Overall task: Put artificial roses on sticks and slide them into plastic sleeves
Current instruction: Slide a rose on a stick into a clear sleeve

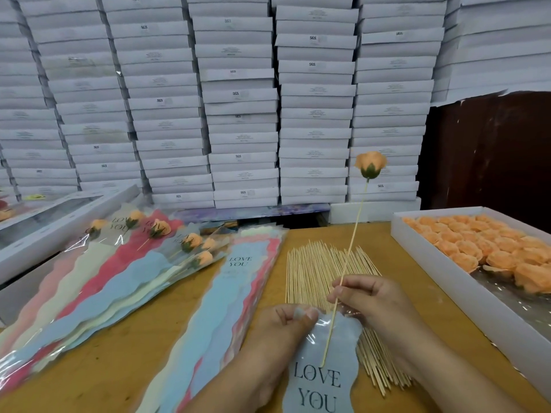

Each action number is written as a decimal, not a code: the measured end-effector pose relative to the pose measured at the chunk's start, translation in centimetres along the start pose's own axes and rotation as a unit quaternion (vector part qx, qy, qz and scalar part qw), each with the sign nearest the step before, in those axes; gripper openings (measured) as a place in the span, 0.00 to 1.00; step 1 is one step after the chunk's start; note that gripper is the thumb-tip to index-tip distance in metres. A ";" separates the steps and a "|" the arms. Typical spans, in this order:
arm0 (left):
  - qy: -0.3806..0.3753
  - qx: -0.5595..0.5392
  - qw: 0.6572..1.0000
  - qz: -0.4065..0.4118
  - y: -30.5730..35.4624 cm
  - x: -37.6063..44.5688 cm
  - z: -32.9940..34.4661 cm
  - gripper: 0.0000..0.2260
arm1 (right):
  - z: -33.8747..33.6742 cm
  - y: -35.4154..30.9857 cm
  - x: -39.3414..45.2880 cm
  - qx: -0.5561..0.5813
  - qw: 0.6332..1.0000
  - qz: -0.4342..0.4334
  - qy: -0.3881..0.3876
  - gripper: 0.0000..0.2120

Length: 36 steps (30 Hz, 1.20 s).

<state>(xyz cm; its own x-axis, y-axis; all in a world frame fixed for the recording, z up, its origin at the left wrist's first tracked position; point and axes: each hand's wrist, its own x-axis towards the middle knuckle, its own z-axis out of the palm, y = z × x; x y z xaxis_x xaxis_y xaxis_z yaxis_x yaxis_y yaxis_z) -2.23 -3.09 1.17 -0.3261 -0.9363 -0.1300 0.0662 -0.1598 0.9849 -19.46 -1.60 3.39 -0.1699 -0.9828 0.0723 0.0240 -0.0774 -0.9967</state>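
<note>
Orange rose (370,163) tops a pale stick (348,257) pinched by the right hand (362,296), the left hand (293,318) pinching a blue sleeve (326,368) on the wooden tabletop (125,338) before stacked white boxes (238,99).

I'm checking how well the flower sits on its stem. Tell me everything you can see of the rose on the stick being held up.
The peach fabric rose with green sepals tops a thin pale wooden stick, tilted slightly right. The right hand pinches the stick low down; its bottom end lies inside the clear plastic sleeve with a blue "LOVE YOU" panel, whose mouth the left hand holds.

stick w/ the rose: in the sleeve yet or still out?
Partly in. The stick's lower end sits inside the blue sleeve's mouth, near LOVE YOU; the rose stands well above.
</note>
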 end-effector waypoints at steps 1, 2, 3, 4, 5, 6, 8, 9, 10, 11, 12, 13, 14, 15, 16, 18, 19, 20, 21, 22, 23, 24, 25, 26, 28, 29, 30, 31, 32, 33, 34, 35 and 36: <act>0.010 -0.004 1.000 0.001 0.0 0.1 -0.1 0.09 | 0.0 0.0 0.0 -0.004 1.000 0.000 0.009 0.06; 0.022 -0.009 1.000 0.000 0.0 0.1 -0.1 0.09 | -0.1 0.0 0.1 -0.005 1.000 0.001 0.017 0.06; 0.033 -0.012 0.999 -0.001 0.0 0.2 -0.2 0.08 | -0.1 0.0 0.1 -0.001 1.000 0.004 0.020 0.05; 0.040 -0.015 0.999 -0.004 0.0 0.2 -0.3 0.06 | -0.1 0.0 0.1 0.003 1.000 0.005 0.020 0.05; 0.043 -0.018 0.999 -0.005 0.1 0.2 -0.4 0.04 | -0.1 0.0 0.1 0.005 1.000 0.004 0.020 0.05; 0.043 -0.021 0.999 -0.006 0.1 0.2 -0.4 0.04 | -0.2 0.0 0.1 0.003 1.000 0.003 0.018 0.04; 0.049 -0.029 0.998 -0.011 0.0 0.3 -0.5 0.08 | -0.2 0.0 0.1 -0.005 1.000 0.000 0.017 0.05; 0.049 -0.033 0.998 -0.015 0.0 0.3 -0.6 0.12 | -0.2 0.0 0.1 -0.010 1.000 -0.001 0.019 0.05; 0.049 -0.036 0.998 -0.018 0.0 0.3 -0.7 0.15 | -0.2 0.0 0.1 -0.017 1.000 -0.003 0.023 0.05; 0.047 -0.036 0.998 -0.018 0.0 0.2 -0.7 0.17 | -0.3 0.1 0.2 -0.023 0.999 -0.004 0.026 0.05; 0.047 -0.036 0.998 -0.019 0.0 0.2 -0.8 0.19 | -0.3 0.0 0.2 -0.026 0.999 -0.003 0.028 0.04; 0.046 -0.036 0.998 -0.021 0.1 0.1 -0.8 0.22 | -0.4 0.0 0.2 -0.026 0.999 -0.003 0.028 0.04; 0.044 -0.039 0.998 -0.026 0.1 0.1 -0.9 0.24 | -0.4 0.0 0.2 -0.024 0.999 -0.005 0.028 0.04; 0.041 -0.041 0.998 -0.031 0.2 0.1 -0.9 0.26 | -0.4 0.0 0.2 -0.022 0.999 -0.007 0.027 0.04; 0.039 -0.043 0.998 -0.036 0.2 0.1 -0.9 0.27 | -0.5 0.0 0.2 -0.020 0.999 -0.010 0.027 0.04; 0.037 -0.046 0.997 -0.043 0.3 0.1 -0.9 0.28 | -0.5 -0.2 0.2 -0.019 0.999 -0.020 0.030 0.05; 0.037 -0.047 0.997 -0.046 0.2 0.1 -0.9 0.29 | -0.6 -0.4 0.2 -0.019 0.999 -0.026 0.034 0.05; 0.036 -0.049 0.997 -0.048 0.2 0.2 -1.0 0.29 | -0.7 -0.6 0.3 -0.019 0.998 -0.034 0.040 0.05; 0.034 -0.050 0.997 -0.049 0.2 0.2 -1.0 0.29 | -0.9 -0.9 0.4 -0.018 0.998 -0.042 0.048 0.05; 0.032 -0.050 0.997 -0.050 0.2 0.2 -1.0 0.29 | -1.0 -1.3 0.6 -0.016 0.997 -0.052 0.057 0.05; 0.031 -0.049 0.997 -0.049 0.2 0.2 -1.1 0.28 | -1.2 -1.7 0.8 -0.010 0.996 -0.064 0.067 0.06; 0.031 -0.050 0.997 -0.049 0.1 0.2 -1.1 0.28 | -1.4 -2.1 1.1 -0.002 0.994 -0.076 0.076 0.06; 0.030 -0.050 0.997 -0.049 0.1 0.3 -1.2 0.28 | -1.5 -2.6 1.4 0.005 0.992 -0.088 0.086 0.06; 0.028 -0.051 0.997 -0.049 0.1 0.3 -1.2 0.28 | -1.7 -3.1 1.8 0.010 0.990 -0.100 0.096 0.06; 0.027 -0.051 0.997 -0.049 0.0 0.4 -1.3 0.28 | -1.9 -3.9 2.5 0.014 0.986 -0.123 0.111 0.05; 0.025 -0.049 0.997 -0.050 0.0 0.4 -1.3 0.28 | -1.9 -4.2 2.8 0.017 0.985 -0.130 0.115 0.05; 0.022 -0.048 0.997 -0.050 0.0 0.4 -1.4 0.28 | -1.8 -4.4 3.1 0.020 0.984 -0.134 0.117 0.05; 0.020 -0.046 0.997 -0.051 0.0 0.5 -1.4 0.29 | -1.7 -4.6 3.3 0.022 0.984 -0.135 0.117 0.05; 0.019 -0.046 0.997 -0.051 0.0 0.5 -1.4 0.29 | -1.5 -4.7 3.5 0.024 0.983 -0.136 0.117 0.05; 0.017 -0.046 0.998 -0.050 0.0 0.5 -1.4 0.29 | -1.3 -4.7 3.6 0.023 0.984 -0.135 0.116 0.05; 0.016 -0.046 0.998 -0.049 0.0 0.5 -1.5 0.29 | -1.1 -4.7 3.7 0.018 0.984 -0.136 0.112 0.05; 0.015 -0.047 0.998 -0.047 0.0 0.6 -1.5 0.29 | -0.9 -4.6 3.8 0.010 0.985 -0.137 0.108 0.06; 0.016 -0.048 0.998 -0.045 0.0 0.6 -1.6 0.28 | -0.8 -4.3 3.8 0.001 0.985 -0.139 0.103 0.07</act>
<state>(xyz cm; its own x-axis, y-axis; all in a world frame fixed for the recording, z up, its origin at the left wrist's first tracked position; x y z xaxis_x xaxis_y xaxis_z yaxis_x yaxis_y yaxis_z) -0.91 -4.13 0.89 -0.3042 -0.9261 -0.2233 0.1282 -0.2721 0.9537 -20.95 -4.83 7.96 -0.3661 -0.8685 0.3342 -0.0508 -0.3399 -0.9391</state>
